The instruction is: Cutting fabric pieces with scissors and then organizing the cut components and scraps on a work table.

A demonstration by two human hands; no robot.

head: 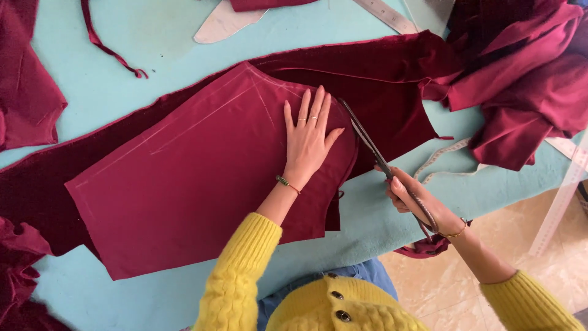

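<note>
My left hand (308,138) lies flat, fingers together, on a folded piece of dark red cloth (196,178) marked with pale chalk lines. My right hand (416,199) grips a pair of long dark scissors (367,138). The blades point away from me and run along the right edge of the folded piece, just beside my left fingertips. A larger layer of the same dark red velvet (380,73) lies underneath on the light blue table (110,86).
A heap of red cloth (527,79) sits at the far right, more red pieces at the left edge (24,79). A white tape measure (444,159) curls near the table's right edge. A ruler (386,13) and a pale curved template (223,23) lie at the back. Beige floor tiles (520,233) show below right.
</note>
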